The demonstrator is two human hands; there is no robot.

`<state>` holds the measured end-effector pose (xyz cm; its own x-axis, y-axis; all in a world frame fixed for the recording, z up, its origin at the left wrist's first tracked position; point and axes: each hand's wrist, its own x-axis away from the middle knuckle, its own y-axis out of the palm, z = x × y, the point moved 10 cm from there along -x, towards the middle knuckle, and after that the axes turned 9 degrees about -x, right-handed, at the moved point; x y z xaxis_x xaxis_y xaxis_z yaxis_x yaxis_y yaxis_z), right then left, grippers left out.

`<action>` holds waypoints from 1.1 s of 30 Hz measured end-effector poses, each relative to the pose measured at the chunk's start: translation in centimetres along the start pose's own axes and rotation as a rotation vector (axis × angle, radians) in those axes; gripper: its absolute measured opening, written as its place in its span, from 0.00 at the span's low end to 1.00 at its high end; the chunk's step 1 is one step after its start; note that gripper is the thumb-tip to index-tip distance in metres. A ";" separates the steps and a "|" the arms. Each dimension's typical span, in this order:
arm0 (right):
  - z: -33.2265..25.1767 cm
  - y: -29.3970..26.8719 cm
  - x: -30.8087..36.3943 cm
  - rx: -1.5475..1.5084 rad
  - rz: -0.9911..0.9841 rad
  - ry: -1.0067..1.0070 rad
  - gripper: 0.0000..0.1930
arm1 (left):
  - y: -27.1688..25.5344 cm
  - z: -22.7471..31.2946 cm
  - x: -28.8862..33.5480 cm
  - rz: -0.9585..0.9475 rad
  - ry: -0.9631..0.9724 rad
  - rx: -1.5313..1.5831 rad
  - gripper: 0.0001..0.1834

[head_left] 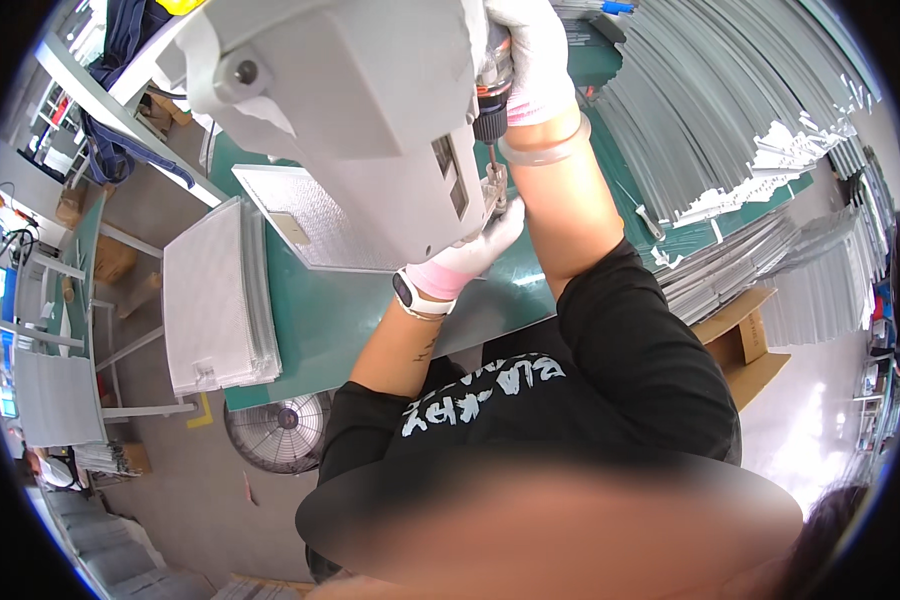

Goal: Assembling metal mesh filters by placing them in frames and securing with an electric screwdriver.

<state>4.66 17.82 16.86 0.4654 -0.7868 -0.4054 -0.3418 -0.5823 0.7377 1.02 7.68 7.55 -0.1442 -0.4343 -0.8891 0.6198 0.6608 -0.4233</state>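
My right hand [538, 62], in a white glove with a pink cuff, grips an electric screwdriver [490, 118] with a black collar. Its thin bit points down at a small metal fitting [494, 190]. From below, my left hand [480, 250], gloved the same way, has its fingers closed at that fitting; the housing hides part of them. A large light-grey housing [360, 110] with a slotted opening fills the top middle, beside both hands. Behind it, a flat silver-faced panel [295, 215] with a pale frame lies tilted on the green table [320, 340].
White flat panels [215, 290] are stacked at the table's left edge. Long grey-white strips [710, 110] pile up on the right, with a screwdriver-like tool [652, 222] alongside. An open cardboard box [745, 345] is at my right. A floor fan [280, 430] stands below the table.
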 end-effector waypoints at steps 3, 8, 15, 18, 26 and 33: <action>-1.6 -4.2 -0.2 0.019 0.087 -0.245 0.06 | 0.5 0.2 -0.6 -0.073 -0.049 -0.007 0.06; -1.5 -4.8 0.1 0.072 0.075 -0.202 0.09 | -0.2 -0.3 0.7 0.018 -0.098 0.065 0.06; -9.7 1.7 -0.3 -0.029 -0.047 -0.363 0.07 | -4.0 3.3 0.6 0.024 0.026 -0.204 0.08; -12.2 3.4 1.3 0.163 -0.011 -0.483 0.06 | -6.0 5.1 4.0 -0.222 0.098 -0.196 0.12; -8.5 4.6 1.9 0.003 -0.165 -0.213 0.05 | -8.5 4.1 31.0 -0.890 0.054 0.076 0.09; -5.9 3.4 2.8 0.015 -0.049 -0.191 0.09 | -9.7 0.5 17.1 -0.569 -0.171 -0.557 0.39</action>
<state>9.63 14.88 21.43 0.3190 -0.7811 -0.5368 -0.3350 -0.6227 0.7071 -7.05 -6.47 -3.49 -0.1739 -0.8529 -0.4923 0.0060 0.4990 -0.8666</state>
